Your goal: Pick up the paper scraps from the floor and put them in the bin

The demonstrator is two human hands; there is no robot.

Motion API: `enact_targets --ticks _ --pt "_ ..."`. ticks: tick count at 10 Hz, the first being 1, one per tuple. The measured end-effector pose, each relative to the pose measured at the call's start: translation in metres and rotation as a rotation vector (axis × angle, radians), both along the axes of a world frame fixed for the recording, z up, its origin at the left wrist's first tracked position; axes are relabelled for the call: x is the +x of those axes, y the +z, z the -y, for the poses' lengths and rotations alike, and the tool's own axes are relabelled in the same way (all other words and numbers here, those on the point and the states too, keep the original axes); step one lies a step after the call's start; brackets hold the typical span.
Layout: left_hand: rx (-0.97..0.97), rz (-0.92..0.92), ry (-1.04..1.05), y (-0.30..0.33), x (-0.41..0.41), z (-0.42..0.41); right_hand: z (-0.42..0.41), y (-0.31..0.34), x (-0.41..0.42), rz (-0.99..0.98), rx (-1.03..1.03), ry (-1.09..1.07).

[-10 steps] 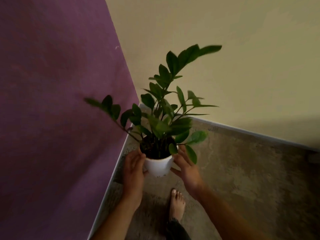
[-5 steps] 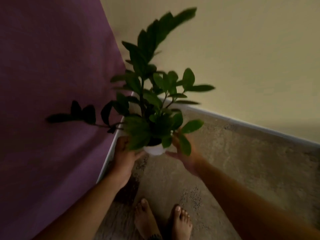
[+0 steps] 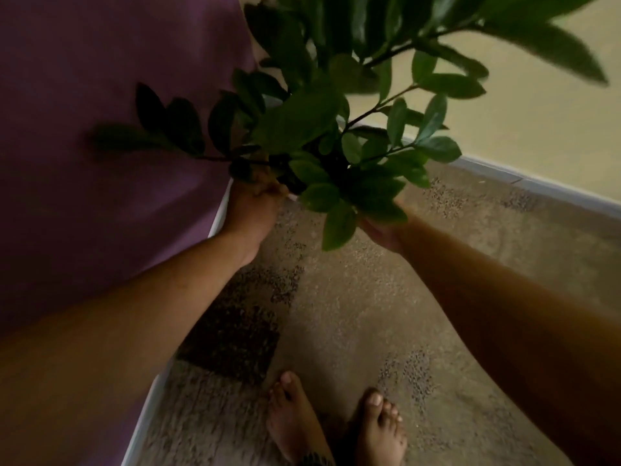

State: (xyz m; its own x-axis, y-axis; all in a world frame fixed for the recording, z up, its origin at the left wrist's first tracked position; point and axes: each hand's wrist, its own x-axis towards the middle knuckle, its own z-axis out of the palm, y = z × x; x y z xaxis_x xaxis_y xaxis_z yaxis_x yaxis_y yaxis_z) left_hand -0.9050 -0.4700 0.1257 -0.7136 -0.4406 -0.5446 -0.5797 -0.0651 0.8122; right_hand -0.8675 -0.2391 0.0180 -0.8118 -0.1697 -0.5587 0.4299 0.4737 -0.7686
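I hold a potted plant with dark green leaves up in the corner of the room. Its white pot is almost wholly hidden by the leaves; only a sliver of rim shows. My left hand grips the pot's left side. My right hand holds its right side, mostly covered by leaves. No paper scraps and no bin are in view.
A purple wall stands on the left and a cream wall at the back right, both with pale skirting. The speckled stone floor lies below. My bare feet stand at the bottom centre.
The plant has come up and closer to the camera, its leaves now filling the top of the view and hiding the pot. Both hands kept their hold on it.
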Motion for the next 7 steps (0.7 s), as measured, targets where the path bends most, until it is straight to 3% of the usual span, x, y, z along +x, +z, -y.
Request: enact_targets --ticks 1,2,3,4,5,6,7 --pt "0.001 -0.001 -0.02 -0.015 -0.003 0.002 -0.051 -0.095 0.206 0.053 0.433 -0.079" --pt "0.017 0.006 -0.002 -0.021 0.001 0.0 -0.071 -0.113 0.225 0.011 0.467 -0.046" --pt "-0.001 0.073 0.01 -0.031 0.01 -0.001 -0.088 -0.101 0.227 0.09 0.446 -0.016" --pt "0.018 0.121 -0.032 -0.04 0.018 0.0 -0.061 -0.066 0.171 0.157 0.21 -0.014" --pt "-0.011 0.192 -0.068 -0.049 0.03 0.001 -0.002 0.035 -0.024 0.178 -0.058 0.129" --pt "-0.05 0.177 -0.029 -0.046 0.041 -0.002 0.034 0.066 -0.086 0.212 -0.137 0.085" --pt "-0.111 0.197 0.036 -0.045 0.061 -0.009 0.031 0.074 -0.049 0.146 -0.009 -0.004"
